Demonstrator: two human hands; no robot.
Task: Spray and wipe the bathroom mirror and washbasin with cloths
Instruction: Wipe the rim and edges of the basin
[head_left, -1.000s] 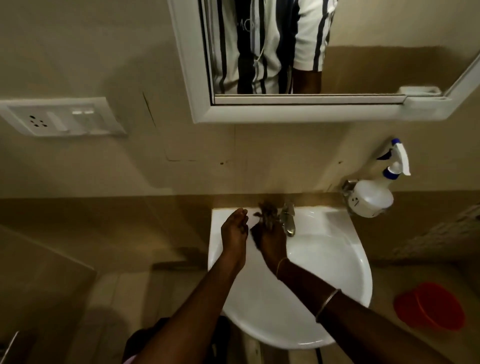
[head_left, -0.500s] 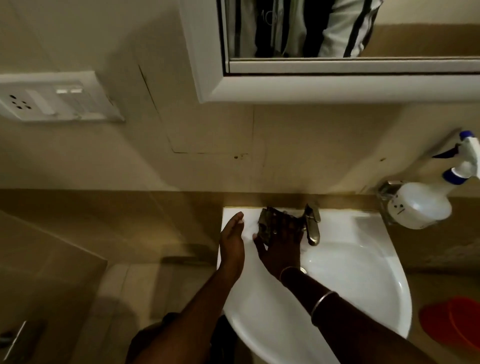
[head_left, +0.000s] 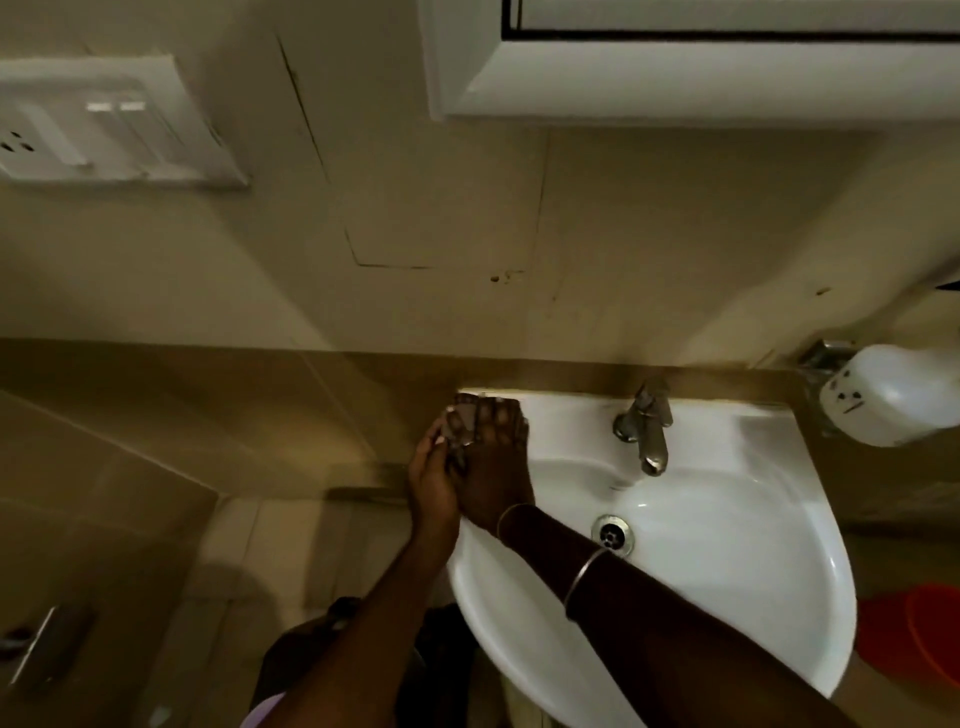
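A white washbasin (head_left: 727, 613) hangs on the wall below me. On its back left corner lies a dark cloth (head_left: 460, 423), pressed down flat by my right hand (head_left: 493, 462). My left hand (head_left: 431, 478) sits against the basin's left edge, fingers touching the cloth's left side. Only the mirror's white frame (head_left: 675, 98) shows at the top. The white spray bottle (head_left: 893, 395) stands on a wall holder at the right, partly cut off.
A chrome tap (head_left: 647, 426) rises at the basin's back centre, with the drain (head_left: 612, 534) below it. A white switch plate (head_left: 104, 124) is on the wall at upper left. A red bucket (head_left: 914, 634) sits on the floor at the right.
My right hand has slid the cloth left from beside the tap to the basin's back left corner. My left hand has closed in against it. The view has dropped toward the basin.
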